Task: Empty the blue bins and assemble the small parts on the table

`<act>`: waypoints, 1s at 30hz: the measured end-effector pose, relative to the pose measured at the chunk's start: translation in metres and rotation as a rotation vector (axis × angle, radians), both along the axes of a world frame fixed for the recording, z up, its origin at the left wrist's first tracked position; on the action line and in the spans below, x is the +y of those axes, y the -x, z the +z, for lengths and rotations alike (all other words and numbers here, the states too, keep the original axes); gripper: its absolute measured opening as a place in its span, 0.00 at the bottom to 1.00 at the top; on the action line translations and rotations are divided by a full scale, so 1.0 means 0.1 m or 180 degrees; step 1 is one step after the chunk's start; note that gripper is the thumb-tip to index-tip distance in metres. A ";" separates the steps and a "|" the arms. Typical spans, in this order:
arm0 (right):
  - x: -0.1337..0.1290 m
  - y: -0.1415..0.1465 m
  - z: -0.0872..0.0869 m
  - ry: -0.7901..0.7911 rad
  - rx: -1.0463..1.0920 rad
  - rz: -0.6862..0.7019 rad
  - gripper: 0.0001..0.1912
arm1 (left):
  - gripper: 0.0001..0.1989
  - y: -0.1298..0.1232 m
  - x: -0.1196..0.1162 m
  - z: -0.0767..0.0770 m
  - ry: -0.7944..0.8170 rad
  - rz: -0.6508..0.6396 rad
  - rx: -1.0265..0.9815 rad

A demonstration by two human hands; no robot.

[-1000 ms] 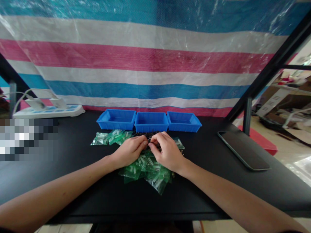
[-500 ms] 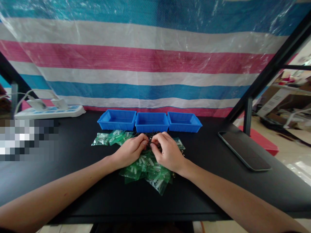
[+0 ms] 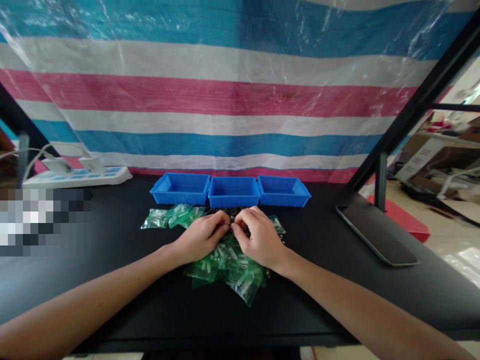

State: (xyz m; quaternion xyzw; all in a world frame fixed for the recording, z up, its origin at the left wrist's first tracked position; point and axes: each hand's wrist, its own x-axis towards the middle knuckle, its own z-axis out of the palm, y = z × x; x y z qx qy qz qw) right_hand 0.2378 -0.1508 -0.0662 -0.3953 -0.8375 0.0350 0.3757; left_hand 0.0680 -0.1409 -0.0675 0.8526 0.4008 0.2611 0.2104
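My left hand (image 3: 204, 234) and my right hand (image 3: 258, 237) meet fingertip to fingertip over a pile of small dark metal pieces (image 3: 237, 212). Thumb and fingers of each hand are pinched together; whatever lies between them is too small and hidden to name. Below the hands spreads a heap of green plastic packets (image 3: 228, 267) with pale slim pieces showing inside. More green packets (image 3: 183, 215) lie left of my left hand, beside a clearer packet (image 3: 155, 218). Another packet (image 3: 276, 224) pokes out behind my right hand.
Three blue trays stand in a row behind the hands: left (image 3: 181, 199), middle (image 3: 234, 201), right (image 3: 285, 200). A phone (image 3: 377, 235) lies at the right. A white power strip (image 3: 78, 176) sits back left. Striped sheeting (image 3: 232, 95) hangs behind the black table (image 3: 180, 312).
My fingertips have drawn slightly closer together over the metal pieces. The whole view has shifted a little, with the trays and packets appearing lower.
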 end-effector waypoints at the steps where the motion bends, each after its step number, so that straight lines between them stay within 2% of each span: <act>1: 0.00 0.00 0.00 -0.0003 0.0011 0.0008 0.06 | 0.05 0.00 0.00 0.00 -0.0001 0.0005 -0.0002; 7: 0.00 0.00 0.00 0.0044 0.0067 0.0005 0.02 | 0.06 0.01 0.01 0.00 -0.0021 0.0014 0.0000; 21: -0.03 0.01 0.03 0.0048 0.0039 0.0010 0.04 | 0.06 -0.01 -0.02 0.05 -0.0068 0.0000 0.0048; 30: -0.02 0.01 0.02 0.0074 0.0005 0.0057 0.04 | 0.06 0.00 -0.02 0.03 -0.0054 -0.0036 0.0011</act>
